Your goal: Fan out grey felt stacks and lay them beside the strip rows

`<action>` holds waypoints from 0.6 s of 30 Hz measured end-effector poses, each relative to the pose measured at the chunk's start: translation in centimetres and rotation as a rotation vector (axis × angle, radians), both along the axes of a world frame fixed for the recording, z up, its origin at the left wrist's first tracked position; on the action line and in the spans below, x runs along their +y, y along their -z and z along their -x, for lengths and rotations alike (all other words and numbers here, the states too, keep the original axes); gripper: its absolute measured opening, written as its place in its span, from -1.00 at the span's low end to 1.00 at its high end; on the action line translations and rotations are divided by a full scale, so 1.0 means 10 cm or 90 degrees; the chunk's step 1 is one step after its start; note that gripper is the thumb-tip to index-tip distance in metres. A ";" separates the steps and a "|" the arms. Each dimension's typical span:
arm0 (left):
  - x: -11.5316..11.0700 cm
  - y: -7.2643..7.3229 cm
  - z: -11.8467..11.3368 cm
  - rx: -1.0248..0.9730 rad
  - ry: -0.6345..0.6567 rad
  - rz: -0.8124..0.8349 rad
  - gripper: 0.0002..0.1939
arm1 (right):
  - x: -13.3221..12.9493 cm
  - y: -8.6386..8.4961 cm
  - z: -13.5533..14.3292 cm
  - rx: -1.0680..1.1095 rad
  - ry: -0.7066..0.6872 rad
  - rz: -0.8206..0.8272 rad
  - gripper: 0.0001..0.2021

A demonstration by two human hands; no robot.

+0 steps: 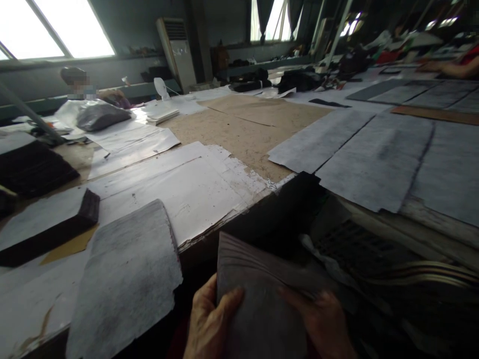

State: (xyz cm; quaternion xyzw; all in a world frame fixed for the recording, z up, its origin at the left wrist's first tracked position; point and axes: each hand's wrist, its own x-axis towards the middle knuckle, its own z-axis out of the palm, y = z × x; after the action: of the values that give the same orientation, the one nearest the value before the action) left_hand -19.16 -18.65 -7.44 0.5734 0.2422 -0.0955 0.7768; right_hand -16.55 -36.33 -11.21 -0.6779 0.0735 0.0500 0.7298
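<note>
Holding a thick stack (258, 294) of thin grey sheets at the bottom of the view, both hands sit low, below the table edge (224, 224), in the dark gap between two work surfaces. The left hand (209, 324) clasps the stack's left side, thumb laid over the top sheet. The right hand (322, 319) rests on the right side with its fingers spread across the top, grasping the same stack. The sheets' far edges fan slightly, so the layers show as fine ridges.

On the table just left of the hands lies a single grey sheet (127, 279), its near corner hanging over the edge. Beyond it a dark block (52, 229) of stacked pieces sits on white paper (179, 184), with bare brown board (243, 129) farther back. To the right, larger grey sheets (377, 159) lie side by side on the neighbouring surface. A person sits far off at the upper left, and another person's arm (445, 67) shows at the upper right.

As a judgement, the step in hand is handling the stack, with the hands squaring it or sorting through it; which one cannot be told. Any next move calls for a firm two-sided hold, since the thin layers could slide apart, and for lifting clear of the table edge.
</note>
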 end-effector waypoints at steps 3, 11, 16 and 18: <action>0.04 0.02 -0.04 -0.020 0.022 0.001 -0.59 | 0.01 -0.11 0.00 0.198 -0.057 -0.232 -0.55; 0.04 0.22 -0.05 0.006 0.023 0.093 -0.48 | -0.01 -0.11 0.09 0.189 0.007 -0.307 -0.54; -0.01 0.27 -0.09 -0.009 0.039 0.140 -0.49 | -0.05 -0.06 0.15 0.160 0.070 -0.262 -0.56; -0.03 0.24 -0.12 -0.005 0.043 0.138 -0.50 | -0.07 -0.06 0.15 0.140 0.081 -0.257 -0.55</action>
State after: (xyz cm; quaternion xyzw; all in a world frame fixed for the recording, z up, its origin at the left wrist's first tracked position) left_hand -17.98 -18.96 -9.83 0.4944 0.2082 -0.1448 0.8314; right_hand -18.08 -37.04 -10.65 -0.5027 0.1836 0.0915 0.8397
